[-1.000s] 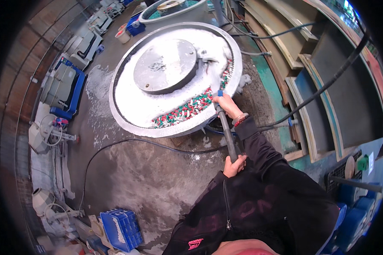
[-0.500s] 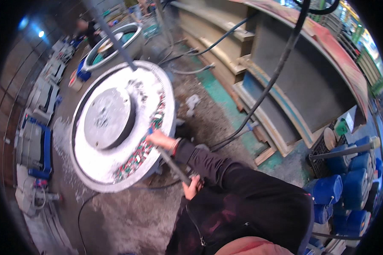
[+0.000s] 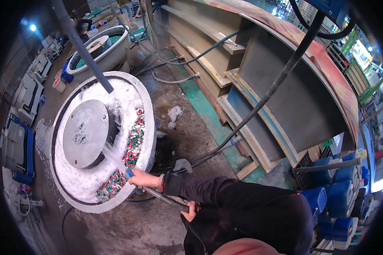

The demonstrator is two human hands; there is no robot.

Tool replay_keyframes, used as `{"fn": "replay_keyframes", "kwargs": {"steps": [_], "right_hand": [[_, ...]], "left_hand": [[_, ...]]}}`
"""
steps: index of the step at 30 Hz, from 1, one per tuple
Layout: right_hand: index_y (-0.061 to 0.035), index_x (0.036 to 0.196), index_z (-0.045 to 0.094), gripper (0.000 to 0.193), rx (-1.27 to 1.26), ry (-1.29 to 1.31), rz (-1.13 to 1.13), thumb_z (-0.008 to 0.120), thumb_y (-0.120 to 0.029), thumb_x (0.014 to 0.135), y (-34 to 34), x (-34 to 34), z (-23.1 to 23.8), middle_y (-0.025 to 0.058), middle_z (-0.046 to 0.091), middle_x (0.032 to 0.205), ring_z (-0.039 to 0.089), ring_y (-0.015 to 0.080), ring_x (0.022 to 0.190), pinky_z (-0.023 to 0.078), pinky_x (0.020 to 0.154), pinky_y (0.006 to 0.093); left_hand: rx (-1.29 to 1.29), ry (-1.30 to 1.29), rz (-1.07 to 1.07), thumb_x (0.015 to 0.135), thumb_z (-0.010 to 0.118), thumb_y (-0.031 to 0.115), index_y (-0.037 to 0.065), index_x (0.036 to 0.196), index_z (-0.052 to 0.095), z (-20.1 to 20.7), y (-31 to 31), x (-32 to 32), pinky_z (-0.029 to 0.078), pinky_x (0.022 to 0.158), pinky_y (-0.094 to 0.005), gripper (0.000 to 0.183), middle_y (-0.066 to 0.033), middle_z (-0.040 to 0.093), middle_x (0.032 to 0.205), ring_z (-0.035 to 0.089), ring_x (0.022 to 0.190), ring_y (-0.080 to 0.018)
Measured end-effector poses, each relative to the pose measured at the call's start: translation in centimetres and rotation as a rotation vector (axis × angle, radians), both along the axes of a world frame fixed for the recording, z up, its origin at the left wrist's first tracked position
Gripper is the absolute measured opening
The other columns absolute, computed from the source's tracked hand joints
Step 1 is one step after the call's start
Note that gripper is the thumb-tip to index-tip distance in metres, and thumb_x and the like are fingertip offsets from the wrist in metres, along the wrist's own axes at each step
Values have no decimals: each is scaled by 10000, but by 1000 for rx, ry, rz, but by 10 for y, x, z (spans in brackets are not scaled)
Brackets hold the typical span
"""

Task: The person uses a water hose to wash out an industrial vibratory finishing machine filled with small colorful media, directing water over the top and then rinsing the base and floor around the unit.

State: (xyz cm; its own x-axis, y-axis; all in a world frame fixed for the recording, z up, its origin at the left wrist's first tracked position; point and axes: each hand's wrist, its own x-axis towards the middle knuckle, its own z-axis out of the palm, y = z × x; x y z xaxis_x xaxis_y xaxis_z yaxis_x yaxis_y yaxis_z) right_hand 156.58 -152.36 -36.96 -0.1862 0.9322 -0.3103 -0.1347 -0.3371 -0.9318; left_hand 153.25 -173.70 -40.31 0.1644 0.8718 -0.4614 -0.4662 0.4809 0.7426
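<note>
In round grey tub (image 3: 149, 123), white foam (image 3: 77, 185) remains, red-green-white pieces (image 3: 134, 145) part bare; right hand (image 3: 142, 179), left hand (image 3: 190, 211) wrap fingers round dark hose (image 3: 168, 199).

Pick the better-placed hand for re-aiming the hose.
Probably the right hand: it grips the hose just behind the blue nozzle, out by the tub's rim. The left hand grips farther back, close to the jacket.

Here's the wide, round pale-grey tub (image 3: 149, 117), white foam (image 3: 72, 178) spread around its flat grey metal disc (image 3: 86, 134), small red, green and white pieces (image 3: 134, 146) banked right of that disc.
</note>
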Motion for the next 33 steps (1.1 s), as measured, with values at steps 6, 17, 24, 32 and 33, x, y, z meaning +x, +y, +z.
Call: {"fn": "replay_keyframes", "kwargs": {"steps": [6, 17, 24, 32, 33], "right_hand": [[-23, 855, 451, 215, 67, -6, 29, 519, -181, 727, -20, -22, 11, 37, 471, 613, 487, 145, 476, 422, 343, 309], [-1, 834, 469, 251, -41, 46, 31, 557, -190, 694, -100, -49, 21, 87, 503, 756, 524, 197, 568, 485, 404, 335], [-24, 861, 460, 257, -32, 18, 127, 553, -185, 684, -179, -86, -3, 71, 494, 703, 526, 165, 539, 473, 397, 314], [-68, 890, 451, 220, -253, 196, -21, 556, -159, 719, -265, -78, -102, 44, 464, 713, 483, 147, 451, 458, 352, 309], [-70, 887, 452, 212, -276, 229, -50, 550, -151, 718, -274, -76, -125, 47, 462, 707, 479, 152, 434, 463, 356, 320]], "left_hand": [[189, 255, 83, 759, 582, 11, 48, 726, 480, -25, -10, -10, 394, 455, -270, 114, -31, 477, 576, 438, 434, -127], [58, 118, 25, 755, 563, 75, 39, 643, 462, 10, -98, -42, 342, 468, -258, 155, -21, 415, 524, 398, 438, -107], [1, 170, 226, 775, 551, 21, 27, 617, 495, -1, -185, -58, 340, 408, -247, 168, -23, 447, 505, 376, 370, -97], [-190, 365, 42, 780, 601, 81, 39, 546, 487, -25, -264, -90, 353, 423, -247, 264, -23, 455, 466, 425, 392, -108], [-174, 357, -9, 772, 617, 100, 44, 549, 495, -39, -275, -98, 347, 410, -249, 260, -15, 453, 460, 434, 388, -105]]}}
